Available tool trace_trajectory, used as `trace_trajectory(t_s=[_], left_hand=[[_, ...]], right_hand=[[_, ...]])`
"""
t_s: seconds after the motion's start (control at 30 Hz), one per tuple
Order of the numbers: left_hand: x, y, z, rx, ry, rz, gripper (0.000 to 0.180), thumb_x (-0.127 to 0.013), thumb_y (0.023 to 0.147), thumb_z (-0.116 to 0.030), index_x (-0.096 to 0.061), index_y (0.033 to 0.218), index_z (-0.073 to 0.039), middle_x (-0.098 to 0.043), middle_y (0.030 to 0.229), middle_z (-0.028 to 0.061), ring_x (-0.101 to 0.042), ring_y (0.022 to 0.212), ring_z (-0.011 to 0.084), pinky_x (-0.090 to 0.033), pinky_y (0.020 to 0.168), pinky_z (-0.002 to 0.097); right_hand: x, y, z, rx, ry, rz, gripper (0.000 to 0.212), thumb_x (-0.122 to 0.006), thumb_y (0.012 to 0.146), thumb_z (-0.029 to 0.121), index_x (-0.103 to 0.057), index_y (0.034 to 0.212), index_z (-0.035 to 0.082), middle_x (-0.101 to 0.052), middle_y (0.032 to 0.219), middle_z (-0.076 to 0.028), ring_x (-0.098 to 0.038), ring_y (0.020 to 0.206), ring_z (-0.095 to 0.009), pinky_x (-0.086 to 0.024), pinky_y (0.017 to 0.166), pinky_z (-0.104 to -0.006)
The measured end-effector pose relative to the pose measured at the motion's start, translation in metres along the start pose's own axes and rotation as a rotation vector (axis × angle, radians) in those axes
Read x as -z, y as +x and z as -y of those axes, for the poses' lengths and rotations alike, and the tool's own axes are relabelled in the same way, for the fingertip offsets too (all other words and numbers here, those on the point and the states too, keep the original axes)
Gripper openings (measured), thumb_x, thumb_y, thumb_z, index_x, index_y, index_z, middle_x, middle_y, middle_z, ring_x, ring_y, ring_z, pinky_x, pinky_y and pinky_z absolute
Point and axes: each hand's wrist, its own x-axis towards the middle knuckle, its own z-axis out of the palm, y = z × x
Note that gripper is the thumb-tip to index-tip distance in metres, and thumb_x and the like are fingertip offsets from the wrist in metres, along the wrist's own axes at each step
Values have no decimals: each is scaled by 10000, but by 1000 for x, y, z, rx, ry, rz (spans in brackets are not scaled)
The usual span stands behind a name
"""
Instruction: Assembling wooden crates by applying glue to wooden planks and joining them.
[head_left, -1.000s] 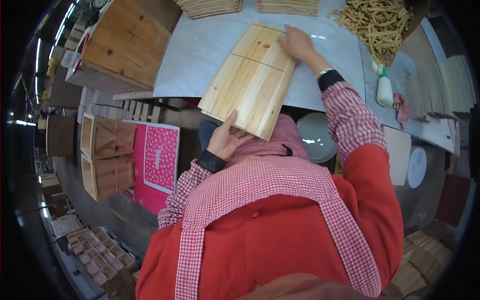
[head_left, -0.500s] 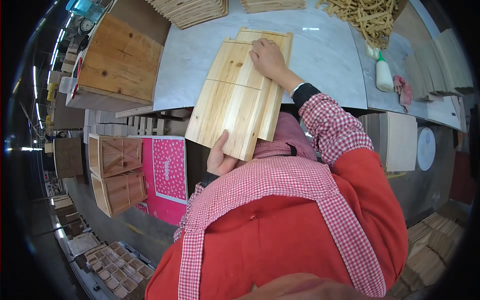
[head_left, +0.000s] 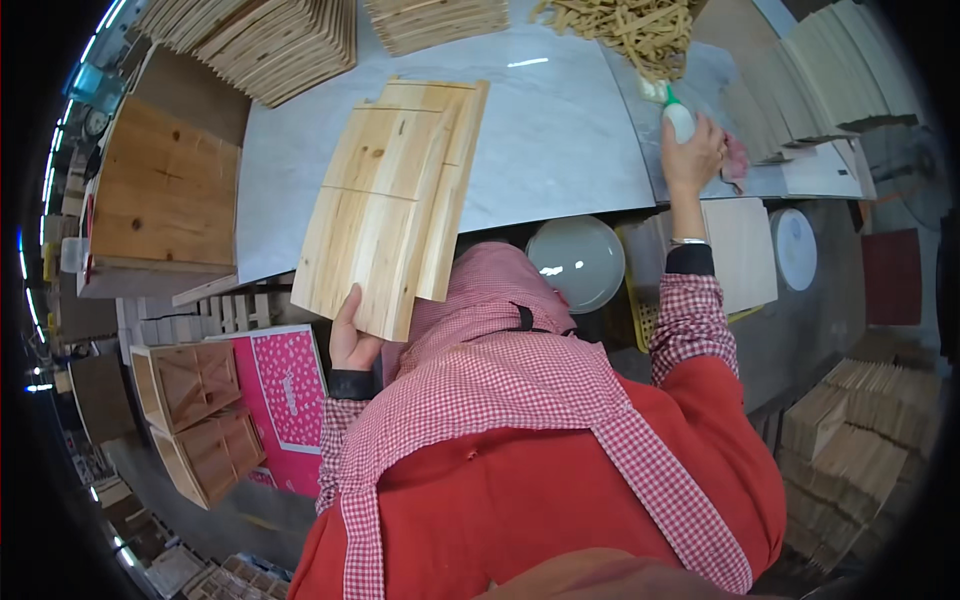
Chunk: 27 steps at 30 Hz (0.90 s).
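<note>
Two pale grooved wooden boards (head_left: 375, 200) lie one over the other, slightly offset, with their far part on the table and their near end past its front edge. My left hand (head_left: 354, 338) grips the near end, thumb on top and the other fingers hidden underneath. Far to the right, my right hand (head_left: 692, 160) has its fingers round a white squeeze bottle (head_left: 679, 122) with a green nozzle, lying on the table. Just beside that hand is a crumpled pink cloth (head_left: 735, 163).
Stacks of wooden boards (head_left: 270, 50) stand at the back left, beside a wooden box (head_left: 165, 185). A heap of tan strips (head_left: 630, 30) lies at the back. Pale thin panels (head_left: 840, 75) lean at the right. Below the table edge is a round grey lid-like disc (head_left: 577, 262).
My right hand has left the top of the boards and reached right to the squeeze bottle, closing round it. My left hand still grips the boards. The whole view has shifted.
</note>
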Motion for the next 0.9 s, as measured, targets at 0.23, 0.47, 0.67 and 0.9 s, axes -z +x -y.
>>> trace_trajectory(t_s=[0.23, 0.47, 0.67, 0.9], left_hand=[[-4, 2, -3, 25, -1, -56, 562, -605, 916, -179, -338, 1383, -16, -502, 1323, 164, -513, 1199, 327, -435, 1004, 497], [2, 4, 2, 8, -99, -26, 527, -598, 911, -105, -354, 1369, -15, -508, 1310, 166, -509, 1207, 321, -440, 1007, 483], [-5, 0, 5, -41, -147, -40, 529, -609, 896, -62, -364, 1362, -15, -509, 1307, 166, -509, 1209, 314, -450, 1006, 464], [-9, -4, 2, -40, -142, -59, 548, -639, 871, -44, -379, 1353, -17, -512, 1297, 154, -521, 1190, 301, -459, 998, 447]], right_hand=[[-7, -20, -38, -192, 51, 270, 537, -742, 747, 325, -565, 1126, -12, -608, 1092, -223, -591, 977, -385, -458, 860, -450], [-1, -10, 7, -535, 1022, -29, 488, -759, 797, 238, -487, 1122, -4, -590, 932, -135, -609, 766, -203, -510, 546, -314], [-38, -1, 120, -563, 1249, 341, 406, -746, 816, 243, -477, 1013, 11, -578, 820, -86, -526, 495, -123, -419, 399, -235], [-91, -10, 229, -445, 1175, 573, 434, -749, 801, 318, -519, 990, 3, -582, 752, -63, -509, 473, -101, -399, 393, -243]])
